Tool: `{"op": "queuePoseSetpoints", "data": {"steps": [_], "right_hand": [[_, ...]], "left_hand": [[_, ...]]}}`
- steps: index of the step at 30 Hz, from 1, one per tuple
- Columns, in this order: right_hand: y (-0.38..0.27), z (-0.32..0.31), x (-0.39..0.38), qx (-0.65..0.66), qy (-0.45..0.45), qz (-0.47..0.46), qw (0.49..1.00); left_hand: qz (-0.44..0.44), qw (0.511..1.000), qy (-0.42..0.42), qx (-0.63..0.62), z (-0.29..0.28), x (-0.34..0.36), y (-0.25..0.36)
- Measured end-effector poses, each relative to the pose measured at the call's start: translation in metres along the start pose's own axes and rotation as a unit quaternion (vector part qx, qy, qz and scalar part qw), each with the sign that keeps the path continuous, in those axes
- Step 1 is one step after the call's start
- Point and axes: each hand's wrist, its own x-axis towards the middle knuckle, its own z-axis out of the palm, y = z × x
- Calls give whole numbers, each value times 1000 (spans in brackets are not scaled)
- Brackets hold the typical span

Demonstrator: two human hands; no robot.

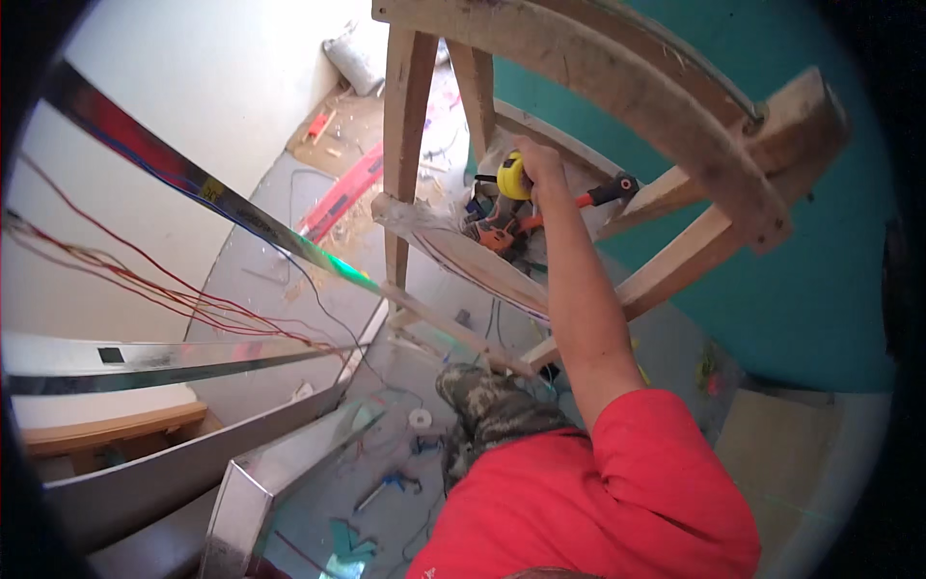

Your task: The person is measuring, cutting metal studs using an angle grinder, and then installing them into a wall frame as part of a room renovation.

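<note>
My right hand is closed around a yellow tape measure, my arm stretched forward through the frame of a wooden stepladder. Just below the hand, a board shelf of the ladder carries an orange and black power tool and other small items. A tool with an orange and black handle lies beside my wrist. My left hand is out of the picture.
Shiny metal profiles slant across the left, with loose red and yellow wires. A bent metal piece stands near me. On the floor lie a blue-handled tool, a white roll and a red bar. A teal wall rises at right.
</note>
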Motion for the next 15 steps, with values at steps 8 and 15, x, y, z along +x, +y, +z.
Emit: {"op": "queuePoseSetpoints", "data": {"steps": [8,15], "right_hand": [[47,-31,-33,160,156,243,944],[47,-54,-55,133,129,300,936]], "left_hand": [[-462,737,-65,-489,-36,83,-42],[-576,578,-70,-574,-96,196,-31]]}}
